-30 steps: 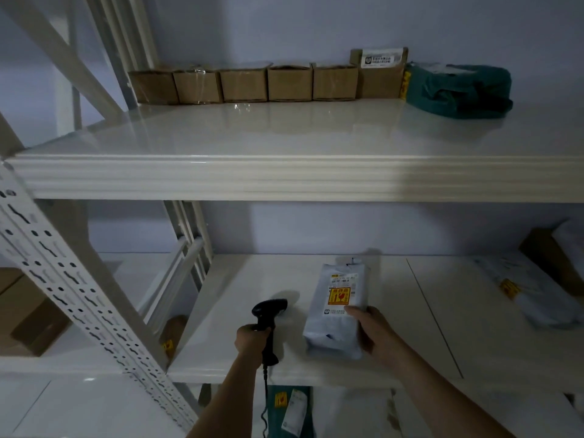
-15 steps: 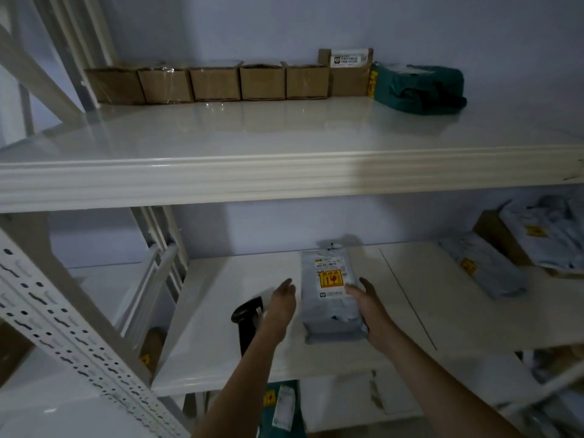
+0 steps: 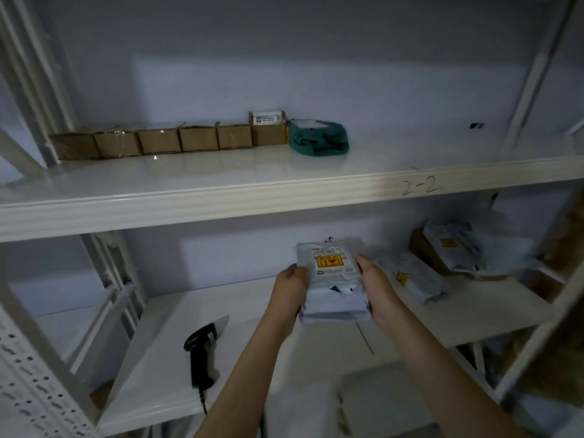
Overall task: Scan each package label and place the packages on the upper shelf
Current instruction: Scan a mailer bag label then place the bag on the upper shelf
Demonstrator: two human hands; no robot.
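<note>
A grey-white mailer package (image 3: pixel 331 279) with a white label and an orange sticker is lifted off the lower shelf (image 3: pixel 164 368). My left hand (image 3: pixel 292 287) grips its left edge and my right hand (image 3: pixel 376 289) grips its right edge. The black barcode scanner (image 3: pixel 202 355) lies on the lower shelf to the left, its cable hanging over the front edge. The upper shelf (image 3: pixel 221 181) runs across the view above the package.
Along the back of the upper shelf stands a row of several brown cardboard boxes (image 3: pixel 161 143) and a dark green bag (image 3: pixel 319 137). More grey mailers (image 3: pixel 414 279) and a pile of parcels (image 3: pixel 458 251) lie at the right of the lower shelf. White perforated uprights (image 3: pixel 31 374) frame the left.
My left hand let go of the scanner, which now lies on the lower shelf. Both hands took the mailer by its sides and raised it off the shelf.
</note>
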